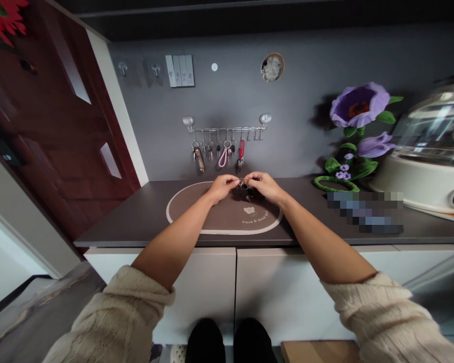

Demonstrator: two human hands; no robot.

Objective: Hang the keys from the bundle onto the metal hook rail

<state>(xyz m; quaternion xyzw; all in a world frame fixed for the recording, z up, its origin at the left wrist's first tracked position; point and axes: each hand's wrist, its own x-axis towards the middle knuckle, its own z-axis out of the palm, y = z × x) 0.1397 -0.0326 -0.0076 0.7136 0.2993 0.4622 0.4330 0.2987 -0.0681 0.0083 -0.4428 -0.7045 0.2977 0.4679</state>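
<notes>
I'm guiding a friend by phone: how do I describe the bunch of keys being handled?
Start at the dark counter; find its oval, pale-rimmed mat. Over it, the left hand and right hand hold a dark bunch of keys, unlike the other keys, which hang from the rail on the gray wall.

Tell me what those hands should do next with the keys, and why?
Perhaps lift the held keys up toward the hook rail: the left hand and right hand pinch them over the mat, lower than that rail, where other keys hang.
</notes>
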